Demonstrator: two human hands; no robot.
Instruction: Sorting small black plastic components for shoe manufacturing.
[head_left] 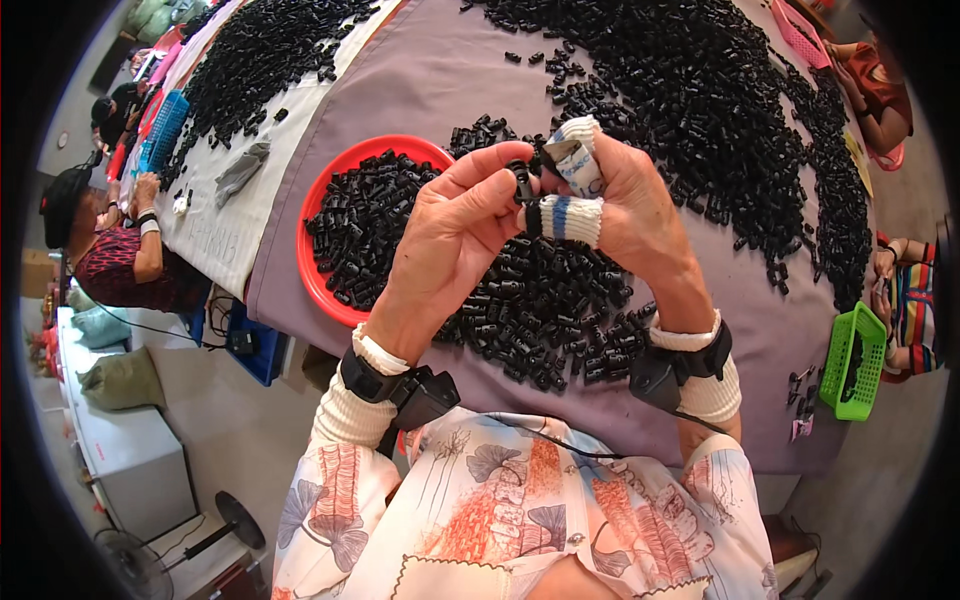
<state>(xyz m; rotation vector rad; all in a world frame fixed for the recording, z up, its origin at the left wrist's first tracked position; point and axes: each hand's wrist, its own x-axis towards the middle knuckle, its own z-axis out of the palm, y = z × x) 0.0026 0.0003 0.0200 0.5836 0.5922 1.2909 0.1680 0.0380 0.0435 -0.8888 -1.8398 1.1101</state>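
Above the table, my left hand [455, 215] pinches a small black plastic part [523, 183] between thumb and fingertips. My right hand [635, 195] is closed right beside it, fingertips bent toward the part. White knit covers with blue marks [575, 218] wrap its thumb and finger; dark material shows at their tips, too hidden to name. Below both hands spreads a loose pile of similar black parts [545, 310]. To its left stands a round red basin [308, 255], filled with more of these parts.
Large heaps of black parts [680, 80] cover the far table. A green basket [865, 335] sits at the right edge, a blue basket [165, 130] at far left. Co-workers sit on both sides. A grey cloth [242, 172] lies on the pale left-hand tablecloth.
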